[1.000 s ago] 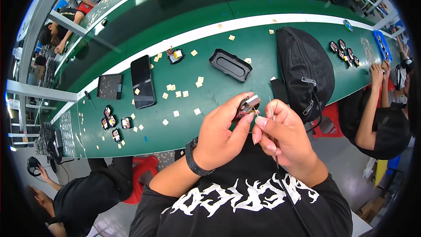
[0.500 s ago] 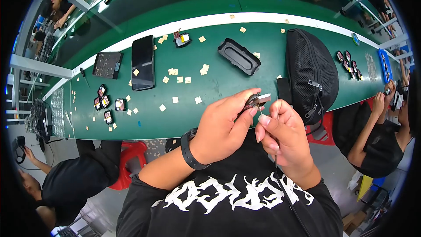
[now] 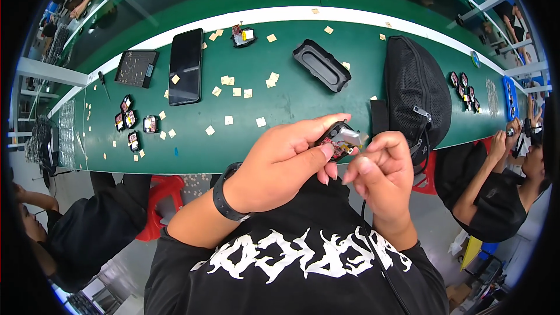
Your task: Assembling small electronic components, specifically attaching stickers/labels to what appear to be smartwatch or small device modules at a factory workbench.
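Observation:
My left hand (image 3: 286,160), with a black band on its wrist, holds a small black device housing (image 3: 336,146) between thumb and fingers. The housing's open side faces up, showing a red circuit board and a silver-grey flat block (image 3: 349,135) over its upper part. Close by on the right, my right hand (image 3: 382,169) has thumb and forefinger pinched together beside the housing's lower right edge. Whatever lies between those fingertips is too small to make out.
A black phone (image 3: 186,70), a parts box (image 3: 136,69), a screwdriver (image 3: 104,86) and several device housings (image 3: 125,119) lie left on the green table. A black tray (image 3: 321,66) and a black bag (image 3: 415,93) lie beyond my hands. Co-workers sit both sides.
My left hand has turned the housing so its circuit board shows more fully. My right hand's fingers have curled closer together beside it, and the thin strand seen earlier no longer shows clearly.

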{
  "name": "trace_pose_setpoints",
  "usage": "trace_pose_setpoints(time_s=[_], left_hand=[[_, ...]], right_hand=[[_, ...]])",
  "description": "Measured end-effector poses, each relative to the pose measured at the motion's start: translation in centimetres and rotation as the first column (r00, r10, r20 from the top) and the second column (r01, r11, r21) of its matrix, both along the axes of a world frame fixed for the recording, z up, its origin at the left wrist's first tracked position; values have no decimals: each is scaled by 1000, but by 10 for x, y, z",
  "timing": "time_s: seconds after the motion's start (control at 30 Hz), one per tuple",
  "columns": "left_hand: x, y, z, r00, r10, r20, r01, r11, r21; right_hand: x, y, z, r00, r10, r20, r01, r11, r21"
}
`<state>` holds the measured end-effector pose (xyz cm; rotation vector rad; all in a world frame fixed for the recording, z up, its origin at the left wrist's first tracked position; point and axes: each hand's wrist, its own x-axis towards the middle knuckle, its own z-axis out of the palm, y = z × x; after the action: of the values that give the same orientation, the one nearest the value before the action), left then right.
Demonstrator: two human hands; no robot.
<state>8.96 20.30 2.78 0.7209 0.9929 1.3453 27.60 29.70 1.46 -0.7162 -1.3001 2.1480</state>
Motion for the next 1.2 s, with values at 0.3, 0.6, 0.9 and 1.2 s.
trace_pose_setpoints(time_s=[0.3,0.6,0.9,1.2], left_hand=[[-2,-7,8,904,-26,-426,62,995,71],[6,-10,9,867,24,-498,-7,999,35],[10,-9,7,889,8,-458,-7,1000,3],[12,-6,-1,900,34,-434,-24,999,29]], right_hand=[[-13,20,23,992,-79,101,2,798,602],[-3,13,28,979,-45,200,-45,904,425],[0,11,25,962,-79,260,-60,873,484],[4,8,20,952,-110,286,-81,810,581]])
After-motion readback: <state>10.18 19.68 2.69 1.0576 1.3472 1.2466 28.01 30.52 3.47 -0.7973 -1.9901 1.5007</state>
